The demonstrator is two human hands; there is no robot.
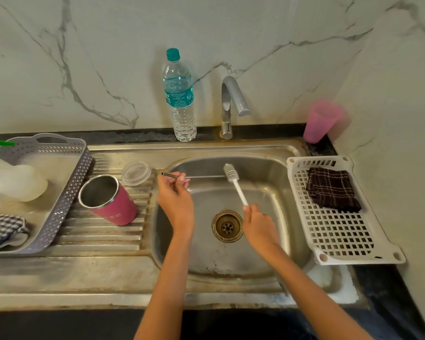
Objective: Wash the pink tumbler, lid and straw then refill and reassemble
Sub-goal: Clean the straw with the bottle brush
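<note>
The pink tumbler (pixel 111 201) stands open-mouthed on the ribbed drainboard, left of the sink basin, leaning towards the camera. Its clear lid (pixel 136 173) lies on the drainboard just behind it. My left hand (pixel 174 196) pinches the metal straw (pixel 201 176), held level across the basin. My right hand (pixel 258 223) grips the white handle of a small bristle brush (pixel 232 173), whose bristle head touches the straw's right end.
A water bottle (pixel 180 99) stands on the ledge beside the tap (pixel 231 104). A pink plastic cup (pixel 320 121) sits at the back right. A white rack (pixel 341 231) holds a dark cloth (pixel 333 188). A grey basket (pixel 59 192) sits left with a soap dispenser and checked cloth.
</note>
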